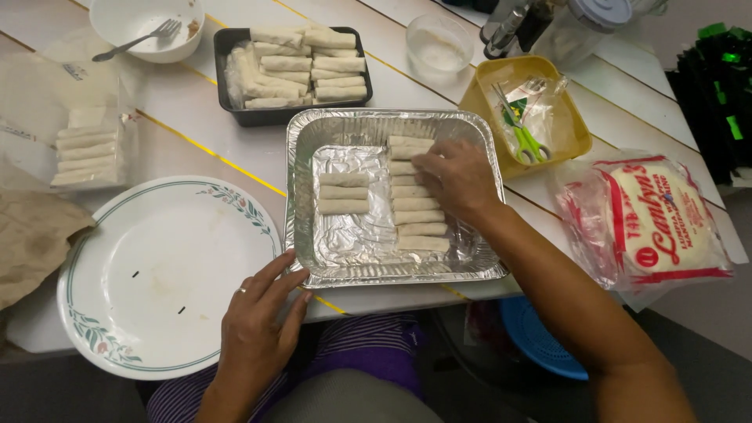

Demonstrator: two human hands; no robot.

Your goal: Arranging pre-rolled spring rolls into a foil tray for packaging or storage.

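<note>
Right hand [454,176] in foil tray [305,141], on spring rolls [419,215]; left hand [254,329] at bench [196,133] edge.

Right fingers curled onto the top rolls of the long column in the tray; whether they grip one, cannot tell. Three more rolls [343,193] lie left of that column. Left hand flat, fingers spread, touching tray corner and empty floral plate [157,274]. Black tray [235,43] holds stacked rolls. White bowl [129,19] holds a fork [141,39]. Yellow tub [482,90] holds green scissors [526,141].
</note>
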